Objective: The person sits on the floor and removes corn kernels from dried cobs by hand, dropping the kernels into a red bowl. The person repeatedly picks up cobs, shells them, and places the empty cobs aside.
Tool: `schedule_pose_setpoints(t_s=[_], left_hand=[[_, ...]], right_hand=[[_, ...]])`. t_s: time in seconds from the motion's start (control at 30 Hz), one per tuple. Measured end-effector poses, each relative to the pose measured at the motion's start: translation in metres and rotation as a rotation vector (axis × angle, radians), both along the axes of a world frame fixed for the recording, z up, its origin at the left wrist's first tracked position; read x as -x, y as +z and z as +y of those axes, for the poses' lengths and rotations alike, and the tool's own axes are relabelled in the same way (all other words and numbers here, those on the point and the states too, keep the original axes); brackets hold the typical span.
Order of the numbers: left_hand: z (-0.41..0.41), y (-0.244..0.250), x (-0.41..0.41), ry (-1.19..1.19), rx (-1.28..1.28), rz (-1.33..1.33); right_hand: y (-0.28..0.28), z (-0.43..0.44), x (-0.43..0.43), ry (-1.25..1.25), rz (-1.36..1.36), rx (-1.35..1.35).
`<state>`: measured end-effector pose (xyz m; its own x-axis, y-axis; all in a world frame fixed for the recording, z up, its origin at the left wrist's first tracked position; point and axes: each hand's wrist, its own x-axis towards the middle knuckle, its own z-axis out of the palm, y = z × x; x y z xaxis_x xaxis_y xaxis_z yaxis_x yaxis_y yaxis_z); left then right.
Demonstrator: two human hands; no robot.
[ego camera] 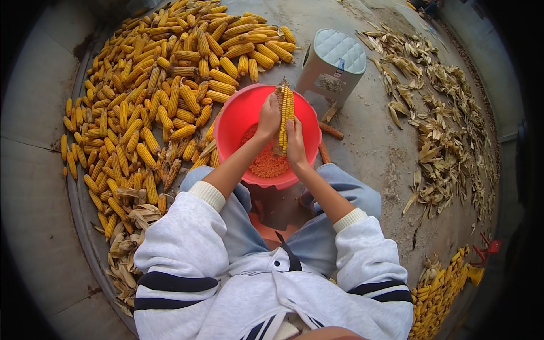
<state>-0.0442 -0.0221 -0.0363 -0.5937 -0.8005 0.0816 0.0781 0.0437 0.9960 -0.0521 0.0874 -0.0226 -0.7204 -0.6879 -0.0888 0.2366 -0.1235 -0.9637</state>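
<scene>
An ear of corn (287, 114) is held over a red plastic basin (238, 106) between my two hands. Yellow kernels cover its right side, while the left side shows bare brownish cob. My left hand (270, 115) grips the ear along its upper left side. Lower down, my right hand (296, 142) holds it from the right, thumb against the kernels. Loose corn kernels (268, 163) lie in the bottom of the basin, which sits between my knees. Part of the basin's inside is hidden behind my hands and the ear.
A large heap of husked corn ears (140, 97) spreads on the left. Beyond the basin stands a pale stool with a quilted top (340, 51). Bare cobs (330, 130) lie beside the basin. Dry husks (450, 140) cover the floor at right; more corn (437, 297) lies lower right.
</scene>
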Motion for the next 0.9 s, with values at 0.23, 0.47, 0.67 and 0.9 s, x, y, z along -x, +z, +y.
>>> schedule_pose_setpoints(t_s=[0.23, 0.47, 0.67, 0.9], left_hand=[[0.007, 0.05, -0.007, -0.17, -0.57, -0.008], [0.004, 0.041, -0.007, -0.11, -0.451, -0.047], [0.007, 0.04, -0.008, -0.045, -0.347, -0.032], [0.003, 0.057, -0.009, -0.223, -0.696, 0.06]], right_hand=[[-0.011, 0.005, 0.009, 0.002, 0.11, -0.049], [0.019, 0.009, -0.007, 0.064, 0.148, -0.134], [0.009, 0.007, -0.002, 0.039, 0.191, -0.075], [-0.003, 0.008, 0.006, -0.018, 0.369, -0.097]])
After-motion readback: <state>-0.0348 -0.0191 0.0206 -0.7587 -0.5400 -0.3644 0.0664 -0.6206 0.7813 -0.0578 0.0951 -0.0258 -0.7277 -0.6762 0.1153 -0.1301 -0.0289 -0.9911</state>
